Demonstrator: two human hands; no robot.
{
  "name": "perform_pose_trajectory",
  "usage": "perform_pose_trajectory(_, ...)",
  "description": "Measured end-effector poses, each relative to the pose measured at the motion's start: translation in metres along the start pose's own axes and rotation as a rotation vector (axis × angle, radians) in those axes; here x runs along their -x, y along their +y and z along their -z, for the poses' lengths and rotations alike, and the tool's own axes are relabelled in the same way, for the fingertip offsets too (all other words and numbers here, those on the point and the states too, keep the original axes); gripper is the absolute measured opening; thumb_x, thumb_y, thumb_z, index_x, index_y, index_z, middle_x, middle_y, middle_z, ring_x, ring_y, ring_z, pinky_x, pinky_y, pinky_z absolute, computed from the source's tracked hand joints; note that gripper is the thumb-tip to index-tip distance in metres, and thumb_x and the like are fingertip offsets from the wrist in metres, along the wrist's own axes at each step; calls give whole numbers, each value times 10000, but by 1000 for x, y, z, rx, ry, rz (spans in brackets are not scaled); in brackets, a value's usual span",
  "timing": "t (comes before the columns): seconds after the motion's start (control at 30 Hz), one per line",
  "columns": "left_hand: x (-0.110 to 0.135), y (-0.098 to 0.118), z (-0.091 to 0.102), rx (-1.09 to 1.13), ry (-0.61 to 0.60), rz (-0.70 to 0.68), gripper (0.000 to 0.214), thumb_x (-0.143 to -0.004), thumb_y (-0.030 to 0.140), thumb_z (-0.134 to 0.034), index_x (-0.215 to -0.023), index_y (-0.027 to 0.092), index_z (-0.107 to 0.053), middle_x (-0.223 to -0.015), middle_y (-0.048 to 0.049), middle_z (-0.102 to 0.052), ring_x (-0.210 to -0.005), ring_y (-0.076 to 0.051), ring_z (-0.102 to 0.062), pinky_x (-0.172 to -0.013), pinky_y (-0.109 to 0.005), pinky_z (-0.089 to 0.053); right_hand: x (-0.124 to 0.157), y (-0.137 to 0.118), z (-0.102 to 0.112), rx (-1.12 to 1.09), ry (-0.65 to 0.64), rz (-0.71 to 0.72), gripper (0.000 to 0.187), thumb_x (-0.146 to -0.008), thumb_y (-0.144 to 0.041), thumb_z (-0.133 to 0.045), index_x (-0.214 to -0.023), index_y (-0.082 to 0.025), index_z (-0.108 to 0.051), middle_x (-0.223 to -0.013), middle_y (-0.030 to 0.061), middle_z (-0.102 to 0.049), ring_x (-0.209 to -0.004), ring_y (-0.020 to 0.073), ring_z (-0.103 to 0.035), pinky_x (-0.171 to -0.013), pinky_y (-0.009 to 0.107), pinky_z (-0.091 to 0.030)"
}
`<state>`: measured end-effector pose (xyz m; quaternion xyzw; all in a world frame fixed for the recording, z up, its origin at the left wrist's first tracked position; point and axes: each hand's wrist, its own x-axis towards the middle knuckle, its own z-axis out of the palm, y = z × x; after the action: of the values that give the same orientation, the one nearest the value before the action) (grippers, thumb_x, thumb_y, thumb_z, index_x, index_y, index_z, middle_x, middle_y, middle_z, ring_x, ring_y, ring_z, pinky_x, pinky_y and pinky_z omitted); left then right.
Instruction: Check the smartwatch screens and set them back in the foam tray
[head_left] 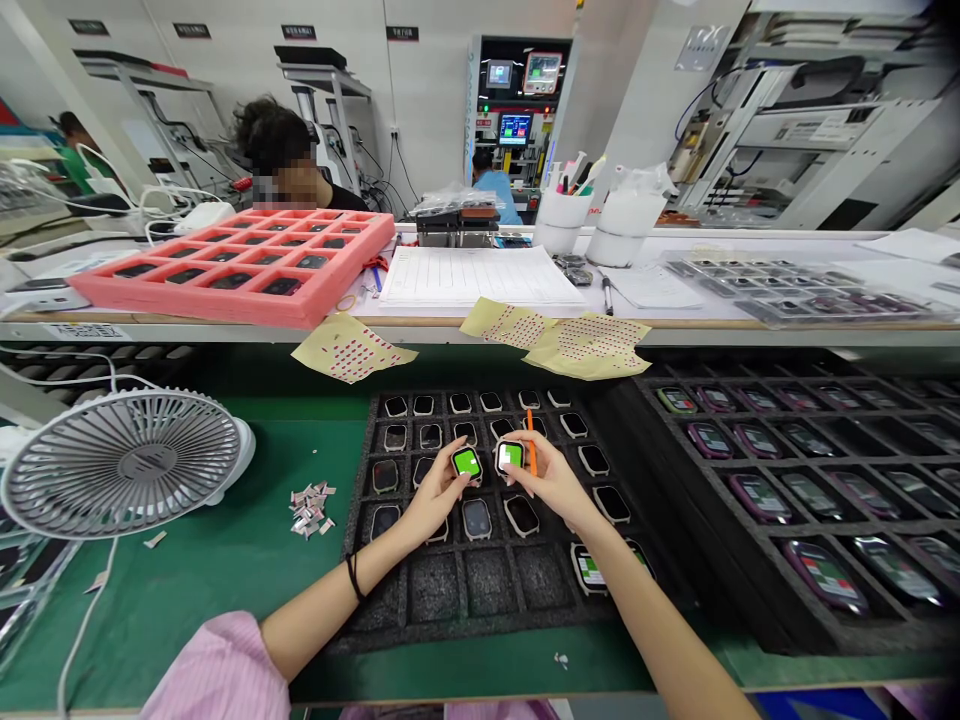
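Note:
My left hand (442,487) is closed on a smartwatch body (466,463) with a lit green and white screen. A second lit smartwatch body (510,457) sits between the fingers and thumb of my right hand (551,478). That same hand also carries an orange stick-like tool (531,440), upright between the fingers. Both hands are above a black foam tray (435,585) with square pockets. Dark-screened watch bodies (476,519) fill many pockets, and a lit one (590,568) lies by my right forearm.
A white fan (127,465) stands at left, beside a heap of small scraps (309,508). More foam trays with watches (761,497) lie at right. On the shelf are a pink foam tray (315,300), paper sheets (480,275) and pen cups (559,222). Yellow sticker sheets (352,348) hang from its edge.

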<state>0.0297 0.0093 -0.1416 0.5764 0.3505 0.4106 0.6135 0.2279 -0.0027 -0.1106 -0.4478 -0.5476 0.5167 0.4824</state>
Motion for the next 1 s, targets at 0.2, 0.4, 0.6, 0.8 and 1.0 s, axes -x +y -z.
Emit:
perform_pose_trajectory(0.2, 1, 1, -1, -18, 1, -28, 640, -820, 357, -634, -1378, 217, -354, -1242, -109, -552, -1060, -209, -575, -898, -340, -477, 1, -1, 0, 33, 11, 46, 365, -698, -306, -744, -1008, -253, -559, -981, 28, -586, -813, 171, -601, -696, 309, -543)
perform_pose_trajectory(0.4, 0, 2, -1, -23, 23, -21, 591, -816, 351, -636, -1344, 218, -403, -1159, -91, -595, -924, -182, -612, -860, -346, -496, -1, -1, 1, 43, 82, 15, 283, -712, -356, -729, -940, -242, -607, -880, 21, -588, -606, 125, -513, -486, 246, -466)
perform_pose_trajectory(0.6, 0, 5, -1, -34, 41, -19, 482, -835, 414, -588, -1253, 198, -479, -1059, -78, -602, -848, -170, -585, -734, -294, -513, -2, -2, 1, 10, 129, -59, 269, -701, -439, -725, -817, -218, -624, -675, -17, -526, -503, 96, -424, -385, 204, -365)
perform_pose_trajectory(0.8, -1, 5, 0, -55, 69, -17, 413, -830, 436, -586, -1159, 193, -529, -965, -50, -597, -776, -152, -555, -636, -253, -496, 0, -6, -1, -11, 90, -77, 282, -737, -469, -688, -866, -227, -623, -700, -20, -534, -491, 89, -437, -410, 221, -393)
perform_pose_trajectory(1.0, 0, 7, 1, -47, 80, -1, 439, -842, 473, -552, -1171, 184, -516, -927, -41, -595, -748, -146, -558, -628, -254, -489, 2, -7, -1, 19, -18, -5, 362, -688, -355, -761, -983, -245, -581, -858, 11, -592, -767, 164, -585, -663, 294, -522)
